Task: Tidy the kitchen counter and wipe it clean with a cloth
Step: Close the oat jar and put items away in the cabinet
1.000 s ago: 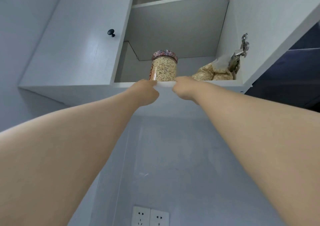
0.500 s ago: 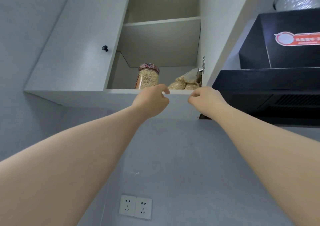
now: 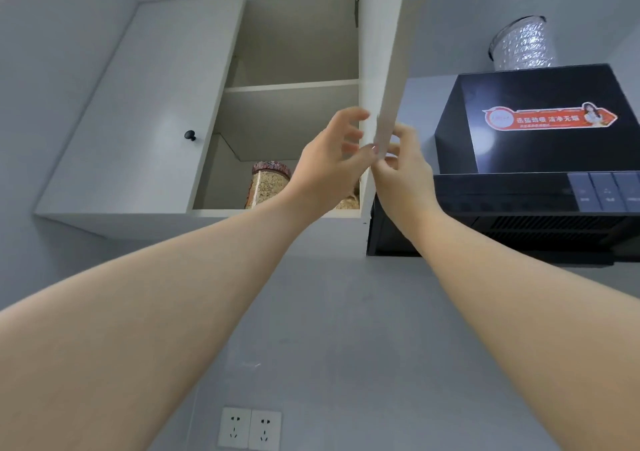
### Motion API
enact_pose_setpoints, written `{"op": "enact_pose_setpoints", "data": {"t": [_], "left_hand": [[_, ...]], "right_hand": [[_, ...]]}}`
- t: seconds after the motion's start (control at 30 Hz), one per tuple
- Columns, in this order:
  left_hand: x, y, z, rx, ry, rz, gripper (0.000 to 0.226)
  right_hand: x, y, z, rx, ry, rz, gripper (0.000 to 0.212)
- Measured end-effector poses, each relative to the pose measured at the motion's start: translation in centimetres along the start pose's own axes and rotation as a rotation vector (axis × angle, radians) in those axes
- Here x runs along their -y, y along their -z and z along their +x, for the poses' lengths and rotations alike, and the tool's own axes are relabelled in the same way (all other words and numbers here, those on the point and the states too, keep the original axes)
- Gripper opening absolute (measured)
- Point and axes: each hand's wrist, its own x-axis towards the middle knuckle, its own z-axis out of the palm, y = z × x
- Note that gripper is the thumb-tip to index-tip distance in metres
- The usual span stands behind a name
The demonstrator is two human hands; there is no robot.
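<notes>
Two-handed, reaches up to the open wall cabinet [image 3: 207, 213] and works at its right door [image 3: 379, 69], swung out and seen almost edge-on. Holds the left hand [image 3: 329, 166] just left of the door's lower corner, fingers spread and loosely bent, grip open and around nothing, thumb tip touching the door's edge. Brings the right hand [image 3: 405, 173] to the same corner from the other side, fingers curled about the panel, grip closed on the door as far as can be told through the blur. Finds the jar of oats [image 3: 268, 187] upright on the cabinet's bottom shelf, patterned lid on, just left of the left wrist. Shows a bag of grain [image 3: 348, 204] beside it on the same shelf, mostly hidden behind that hand. Has the left door [image 3: 145, 104] shut, with a black knob [image 3: 189, 135] near its inner edge. Places a black range hood [image 3: 512, 152] just right of the cabinet, a red sticker [image 3: 550, 118] on its front and a silver duct [image 3: 523, 43] rising above. Shows a double socket [image 3: 249, 428] low on the grey wall [image 3: 346, 329], between the forearms.
</notes>
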Motion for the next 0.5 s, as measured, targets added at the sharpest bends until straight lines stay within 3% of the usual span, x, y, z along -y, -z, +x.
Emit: {"op": "enact_pose_setpoints", "data": {"t": [0.1, 0.2, 0.3, 0.5], "left_hand": [[-1.3, -0.3, 0.6, -0.003, -0.027, -0.051, 0.045], [-1.9, -0.8, 0.9, -0.110, -0.091, 0.016, 0.049], [-2.1, -1.0, 1.2, -0.218, -0.121, 0.094, 0.044], [-1.6, -0.2, 1.1, -0.328, -0.171, 0.194, 0.026]], "right_hand": [[0.3, 0.1, 0.0, -0.001, -0.055, 0.037, 0.025], [0.4, 0.0, -0.2, -0.009, -0.059, 0.019, 0.031], [0.4, 0.0, -0.4, 0.015, -0.058, -0.025, 0.048], [-0.2, -0.8, -0.5, 0.059, -0.035, -0.061, 0.054]]}}
